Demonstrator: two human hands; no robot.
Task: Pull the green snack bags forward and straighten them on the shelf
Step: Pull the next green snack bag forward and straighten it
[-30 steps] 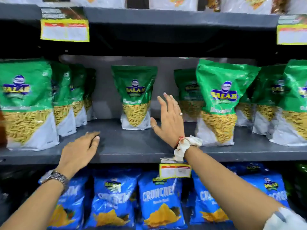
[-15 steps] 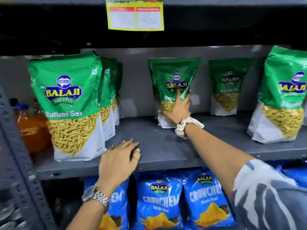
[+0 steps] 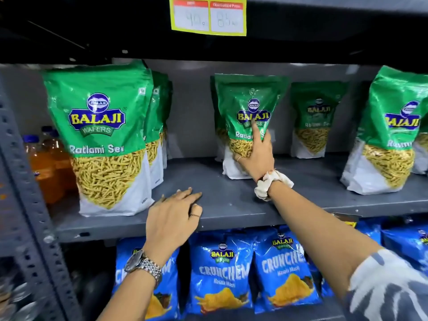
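Green Balaji Ratlami Sev bags [image 3: 99, 137] are stood upright at shelf [image 3: 231, 205] front left and right [image 3: 389, 133]; middle bag [image 3: 249, 117] and another [image 3: 316, 119] are set far back.

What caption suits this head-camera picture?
Right hand grips a green snack bag set back on the grey metal shelf; left hand rests there.

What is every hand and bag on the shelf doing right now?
right hand: gripping the middle green bag
middle green bag: upright, held, set back on the shelf
left hand: flat on the shelf edge, holding nothing
front left green bag: upright at the front
right green bag: upright, slightly tilted
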